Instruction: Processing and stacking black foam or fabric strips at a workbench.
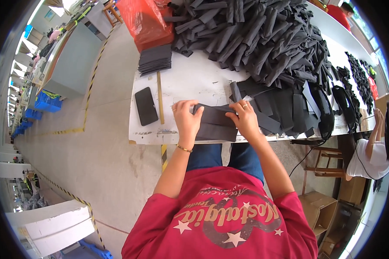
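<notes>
At the front edge of the white table [177, 90] lies a dark grey fabric piece [216, 124], with a fold along its far edge. My left hand [186, 118] pinches its far left corner between thumb and fingers. On the far right corner, my right hand [246, 117] grips the same piece, thumb underneath and fingers curled over. A narrow rolled dark strip [235, 92] stands out just beyond my right hand. Flat dark fabric pieces [285, 108] are spread to the right, some tucked close to that hand.
A big heap of dark fabric strips [263, 41] covers the table's far side. To the left are a black phone [146, 106], a wooden ruler-like strip [161, 97], a neat fabric stack [154, 59] and a red plastic bag [147, 23]. Another person [369, 155] sits at right.
</notes>
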Demonstrator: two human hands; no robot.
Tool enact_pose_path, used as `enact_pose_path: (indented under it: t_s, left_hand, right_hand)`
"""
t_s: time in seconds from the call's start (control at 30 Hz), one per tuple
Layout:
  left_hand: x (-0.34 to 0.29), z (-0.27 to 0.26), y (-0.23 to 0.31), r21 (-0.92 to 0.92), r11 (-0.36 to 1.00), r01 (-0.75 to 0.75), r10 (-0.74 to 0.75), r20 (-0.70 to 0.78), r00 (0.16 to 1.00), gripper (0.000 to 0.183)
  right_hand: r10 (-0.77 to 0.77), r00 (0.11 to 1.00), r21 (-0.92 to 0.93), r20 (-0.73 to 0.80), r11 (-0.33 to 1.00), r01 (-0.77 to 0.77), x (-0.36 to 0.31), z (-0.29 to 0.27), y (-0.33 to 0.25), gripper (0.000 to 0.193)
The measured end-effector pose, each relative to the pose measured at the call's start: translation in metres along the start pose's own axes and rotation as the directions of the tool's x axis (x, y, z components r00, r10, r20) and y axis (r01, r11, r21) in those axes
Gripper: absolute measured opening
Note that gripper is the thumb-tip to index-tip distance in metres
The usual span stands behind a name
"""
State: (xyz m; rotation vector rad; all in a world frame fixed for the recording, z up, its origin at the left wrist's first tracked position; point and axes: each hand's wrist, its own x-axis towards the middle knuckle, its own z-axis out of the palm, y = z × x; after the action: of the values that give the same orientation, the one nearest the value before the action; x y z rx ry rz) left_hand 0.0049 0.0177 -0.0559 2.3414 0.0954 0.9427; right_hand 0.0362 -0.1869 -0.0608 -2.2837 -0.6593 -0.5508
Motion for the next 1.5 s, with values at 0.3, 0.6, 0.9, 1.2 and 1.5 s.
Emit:
enact_pose_path:
  t_s: [0.3, 0.6, 0.9, 1.2, 1.5]
  left_hand:
    - [0.065, 0.094, 0.039, 0.113, 0.990, 0.087, -0.142, 0.700, 0.700, 0.048]
    - [0.070, 0.119, 0.037, -0.136, 0.922, 0.364, -0.215, 0.599, 0.771, 0.023]
    - [0.058, 0.049, 0.042, -0.686, 0.076, 0.724, -0.196, 0.702, 0.685, 0.032]
    - [0.040, 0.043, 0.035, -0.718, -0.141, 0.682, -0.466, 0.655, 0.595, 0.037]
    - [0.034, 0.028, 0.048, -0.667, -0.367, 0.648, -0.427, 0.740, 0.520, 0.029]
  right_hand:
    - [0.256, 0.959, -0.471, 0.122, 0.865, -0.171, -0.051, -0.061, 0.041, 0.033]
    - [-0.016, 0.912, -0.538, 0.409, 0.804, 0.255, -0.078, -0.054, 0.072, 0.018]
    - [0.082, 0.996, -0.130, 0.047, 0.989, -0.075, -0.061, -0.078, 0.068, 0.013]
    - [0.466, 0.885, 0.463, -0.021, 0.789, -0.404, -0.015, -0.077, -0.003, 0.029]
    - [0.099, 0.994, 0.161, -0.040, 0.983, -0.091, -0.024, -0.066, -0.040, 0.039]
